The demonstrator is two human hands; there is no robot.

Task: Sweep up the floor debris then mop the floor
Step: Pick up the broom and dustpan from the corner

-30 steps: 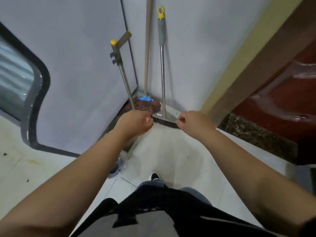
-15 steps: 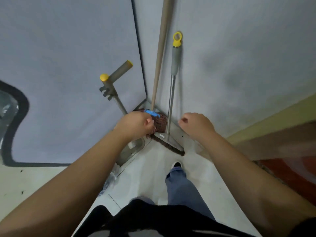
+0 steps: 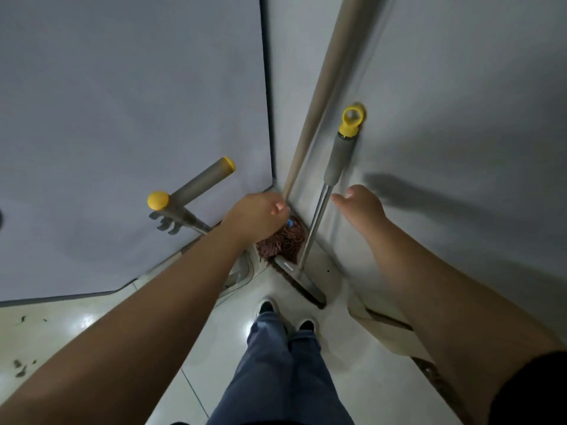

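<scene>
In the corner the broom [image 3: 319, 216] leans nearly upright against the wall, brush head on the floor, yellow loop up, beside the wooden-handled mop [image 3: 310, 118], while the right hand [image 3: 362, 204] hangs open just beside its shaft and the left hand [image 3: 257, 216] is curled, its grasp unclear.

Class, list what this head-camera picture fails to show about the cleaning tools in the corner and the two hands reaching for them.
- Mop pole: its top is cut off by the upper frame edge.
- Dustpan: its pan is mostly hidden behind the left forearm.
- Left hand: fingertips face away, so contact with the pole is unclear.
- Right hand: blurred, near the broom; touch uncertain.
- Floor debris: too small to identify.
</scene>
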